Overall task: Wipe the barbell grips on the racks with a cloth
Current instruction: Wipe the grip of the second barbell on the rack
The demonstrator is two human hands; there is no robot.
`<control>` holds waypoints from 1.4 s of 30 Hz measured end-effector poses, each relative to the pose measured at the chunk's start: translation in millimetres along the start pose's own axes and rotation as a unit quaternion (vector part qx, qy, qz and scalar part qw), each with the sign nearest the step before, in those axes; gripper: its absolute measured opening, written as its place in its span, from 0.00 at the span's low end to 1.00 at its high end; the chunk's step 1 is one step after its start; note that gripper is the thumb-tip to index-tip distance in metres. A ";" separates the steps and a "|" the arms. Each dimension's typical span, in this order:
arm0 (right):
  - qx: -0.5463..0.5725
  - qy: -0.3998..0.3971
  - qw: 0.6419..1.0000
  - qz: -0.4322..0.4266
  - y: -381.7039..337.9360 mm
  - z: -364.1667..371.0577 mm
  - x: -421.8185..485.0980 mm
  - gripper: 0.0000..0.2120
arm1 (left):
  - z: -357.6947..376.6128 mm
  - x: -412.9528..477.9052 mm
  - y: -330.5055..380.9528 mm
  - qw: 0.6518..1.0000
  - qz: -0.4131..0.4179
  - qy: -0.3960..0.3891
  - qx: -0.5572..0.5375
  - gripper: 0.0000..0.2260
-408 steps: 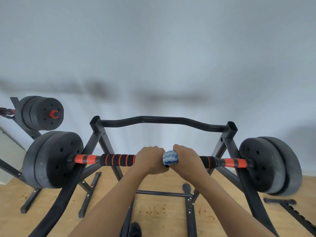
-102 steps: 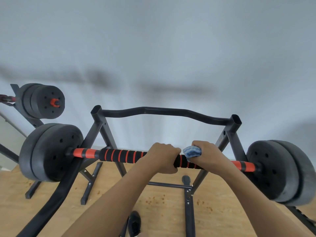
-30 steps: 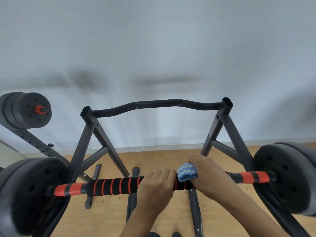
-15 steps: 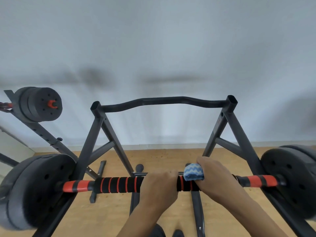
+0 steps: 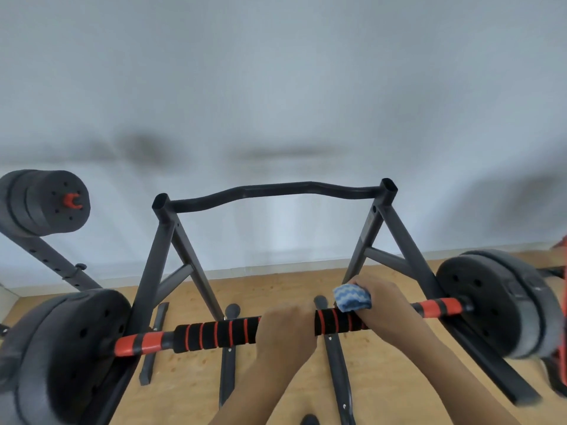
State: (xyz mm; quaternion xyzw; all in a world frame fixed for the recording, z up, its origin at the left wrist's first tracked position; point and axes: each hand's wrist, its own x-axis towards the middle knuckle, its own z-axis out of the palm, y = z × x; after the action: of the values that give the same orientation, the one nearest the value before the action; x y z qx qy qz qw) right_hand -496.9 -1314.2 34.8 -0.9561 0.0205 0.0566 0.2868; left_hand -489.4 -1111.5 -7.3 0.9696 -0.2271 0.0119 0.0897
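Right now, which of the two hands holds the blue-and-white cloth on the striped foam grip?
The right hand, pressing the blue-and-white zigzag cloth onto the black-and-red foam grip; the left hand grips bare.

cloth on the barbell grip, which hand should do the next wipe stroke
Right. The right hand already grips the blue cloth around the black foam grip. The left hand grips the bar bare, so it is better left steadying.

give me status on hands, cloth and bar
Left hand grips black-and-orange foam barbell grip. Right hand presses blue-and-white zigzag cloth round it. Nothing in the way.
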 end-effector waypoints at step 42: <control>-0.014 -0.001 0.991 -0.129 30.9 9.0 6.9 0.19 | 5.8 25.5 28.6 0.999 -0.001 -0.005 0.048 0.07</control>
State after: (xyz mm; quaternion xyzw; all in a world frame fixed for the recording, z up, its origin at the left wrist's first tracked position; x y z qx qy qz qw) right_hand -493.1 -1335.1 9.6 -0.9544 -0.1045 0.0205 0.2788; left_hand -479.3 -1148.9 -6.6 0.9731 -0.2260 0.0184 0.0419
